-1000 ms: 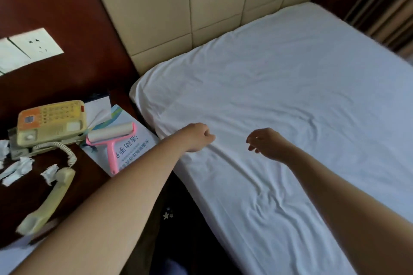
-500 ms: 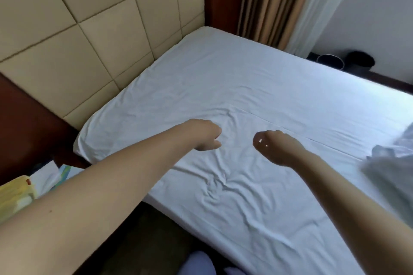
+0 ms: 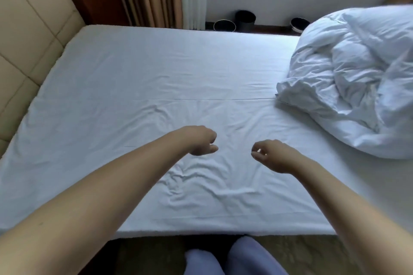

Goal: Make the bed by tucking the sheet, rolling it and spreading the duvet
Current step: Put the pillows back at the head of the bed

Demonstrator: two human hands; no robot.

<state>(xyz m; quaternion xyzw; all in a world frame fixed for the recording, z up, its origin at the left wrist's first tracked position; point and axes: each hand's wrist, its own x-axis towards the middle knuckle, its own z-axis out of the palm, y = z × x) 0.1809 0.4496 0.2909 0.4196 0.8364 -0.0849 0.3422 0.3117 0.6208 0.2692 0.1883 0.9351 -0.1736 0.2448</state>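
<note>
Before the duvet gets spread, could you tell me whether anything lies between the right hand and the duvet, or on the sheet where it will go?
Nothing visible does. Only bare, lightly wrinkled sheet lies between the right hand and the bunched duvet to its right, and the rest of the sheet shows nothing on it.

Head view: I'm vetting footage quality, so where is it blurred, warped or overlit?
Head view: the wide-angle bend curves the edges of the sheet; the headboard at the left border is smeared; the wrinkles near the middle are fairly sharp; the duvet and the sheet's near right corner look washed out.
</note>
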